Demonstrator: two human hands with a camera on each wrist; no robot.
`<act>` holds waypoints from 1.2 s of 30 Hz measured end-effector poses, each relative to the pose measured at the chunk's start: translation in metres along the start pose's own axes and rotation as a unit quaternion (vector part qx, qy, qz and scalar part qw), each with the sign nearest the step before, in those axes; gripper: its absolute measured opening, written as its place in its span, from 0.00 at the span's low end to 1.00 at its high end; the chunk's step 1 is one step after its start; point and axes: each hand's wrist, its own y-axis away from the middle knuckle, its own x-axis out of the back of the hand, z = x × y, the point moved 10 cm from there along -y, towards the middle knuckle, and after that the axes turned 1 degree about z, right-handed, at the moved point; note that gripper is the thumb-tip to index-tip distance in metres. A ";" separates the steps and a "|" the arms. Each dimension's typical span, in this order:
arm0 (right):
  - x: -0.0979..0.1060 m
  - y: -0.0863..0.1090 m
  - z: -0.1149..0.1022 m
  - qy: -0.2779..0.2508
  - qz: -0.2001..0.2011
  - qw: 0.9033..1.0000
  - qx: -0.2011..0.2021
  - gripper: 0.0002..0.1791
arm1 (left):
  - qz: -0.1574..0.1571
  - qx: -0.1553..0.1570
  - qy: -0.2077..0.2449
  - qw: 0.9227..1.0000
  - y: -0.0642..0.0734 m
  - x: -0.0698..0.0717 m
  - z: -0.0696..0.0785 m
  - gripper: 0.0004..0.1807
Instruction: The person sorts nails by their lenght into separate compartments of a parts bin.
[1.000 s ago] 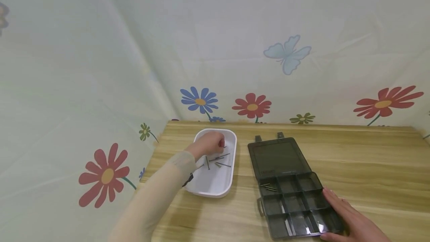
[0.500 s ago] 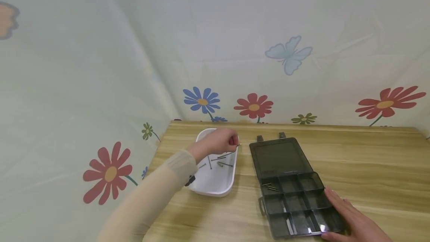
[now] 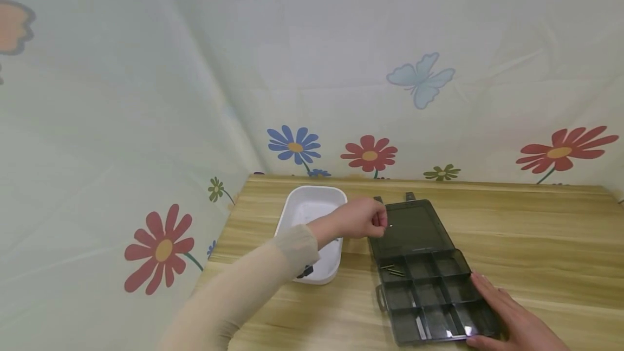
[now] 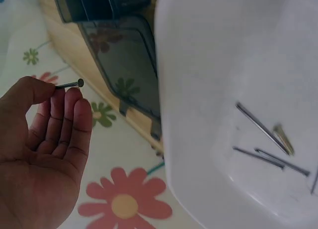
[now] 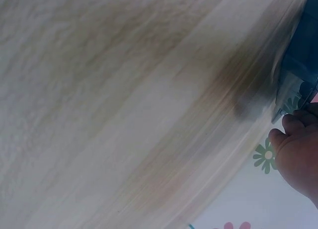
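My left hand [image 3: 358,218] is over the raised-open lid side of a dark translucent compartment box [image 3: 426,291]. Between its thumb and forefinger it pinches a nail [image 4: 69,84], whose flat head sticks out past the fingertips. My right hand [image 3: 517,318] holds the box at its near right corner, forefinger along the side and thumb at the front edge. Several small brass-coloured screws [image 3: 396,272] lie in the box's far left compartment. In the white tray [image 4: 171,100], grey nails [image 4: 261,127] lie around a brass-coloured screw [image 4: 284,139]; my left arm partly hides them in the head view.
The tray stands left of the box on a wood-grain table [image 3: 546,232]. Two latches [image 3: 410,196] jut from the lid's far edge. A flower-printed cloth [image 3: 312,69] hangs behind the table and along its left side.
My left hand has lifted out of the tray with the nail and moved right, over the box's lid. My right hand stays at the box.
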 end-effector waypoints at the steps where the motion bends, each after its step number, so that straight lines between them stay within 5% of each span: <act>1: -0.001 0.000 0.001 -0.009 -0.008 1.000 -0.008 0.59 | -0.002 -0.003 -0.002 1.000 -0.003 -0.003 0.004 0.03; 7: -0.008 0.001 0.006 -0.056 -0.045 0.996 -0.043 0.58 | -0.006 -0.026 -0.010 1.000 -0.020 -0.020 0.028 0.02; 15: -0.009 0.001 0.007 -0.052 -0.045 0.997 -0.047 0.58 | -0.005 -0.038 0.001 0.999 -0.032 -0.038 0.043 0.02; 36: -0.011 0.000 0.009 -0.035 -0.051 0.997 -0.051 0.59 | 0.004 0.020 0.034 0.999 -0.035 -0.073 0.041 0.02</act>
